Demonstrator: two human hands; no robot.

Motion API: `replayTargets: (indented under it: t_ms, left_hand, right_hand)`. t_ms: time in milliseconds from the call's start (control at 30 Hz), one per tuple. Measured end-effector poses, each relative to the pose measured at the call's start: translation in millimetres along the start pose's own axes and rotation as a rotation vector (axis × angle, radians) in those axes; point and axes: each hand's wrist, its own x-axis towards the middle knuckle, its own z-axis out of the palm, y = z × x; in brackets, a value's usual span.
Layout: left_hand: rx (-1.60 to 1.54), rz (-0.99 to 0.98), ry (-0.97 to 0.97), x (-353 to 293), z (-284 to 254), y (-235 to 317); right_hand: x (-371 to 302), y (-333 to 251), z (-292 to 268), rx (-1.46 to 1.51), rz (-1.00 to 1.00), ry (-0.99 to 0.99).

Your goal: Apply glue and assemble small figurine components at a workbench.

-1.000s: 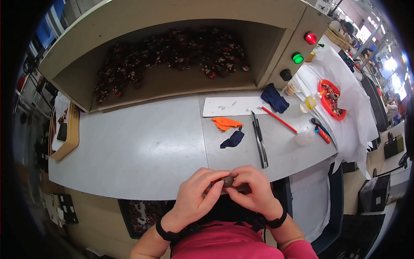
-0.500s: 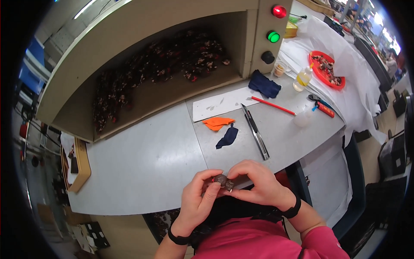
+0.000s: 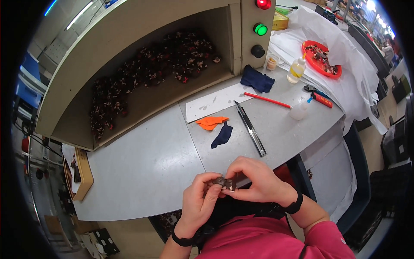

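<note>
A small dark brown figurine (image 3: 225, 183), lumpy and with a light spot at its lower edge, is held over the table's near edge. My left hand (image 3: 201, 196) pinches one side of it between thumb and fingers. The other side is gripped by my right hand (image 3: 255, 180); fingertips cover much of the piece. Beyond my hands lie a navy cloth scrap (image 3: 222, 135), an orange cloth scrap (image 3: 211, 123) and a utility knife (image 3: 251, 129) with its blade end pointing away from me.
A hooded box (image 3: 168, 93) at the back holds many small dark pieces. To the right are a white sheet (image 3: 215, 102), folded navy cloth (image 3: 257, 79), red pencil (image 3: 268, 100), glue bottle (image 3: 296, 70), translucent bottle (image 3: 298, 112) and red tray (image 3: 336, 72). A yellowish tray (image 3: 86, 175) sits left.
The figurine has turned slightly between my fingers, both hands still gripping it. My view has shifted a little, so the table things appear slightly farther left.
</note>
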Motion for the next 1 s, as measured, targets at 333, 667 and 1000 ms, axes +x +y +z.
replayTargets:
  t_ms: [333, 667, 1000]
  left_hand:
    - [0.055, -0.002, -0.011, 2.9, 2.2, 8.9]
    - [0.058, 0.031, 0.036, 1.9, 4.7, 7.2]
    - [0.167, 0.102, 0.014, 4.1, 0.8, 3.1]
  right_hand:
    - [-4.7, -0.3, 3.4, 0.139, 0.1, 0.035]
    - [-9.6, -0.5, -1.5, 0.225, 0.134, -0.006]
    - [-7.7, 3.7, -0.8, 0.045, -0.024, 0.041]
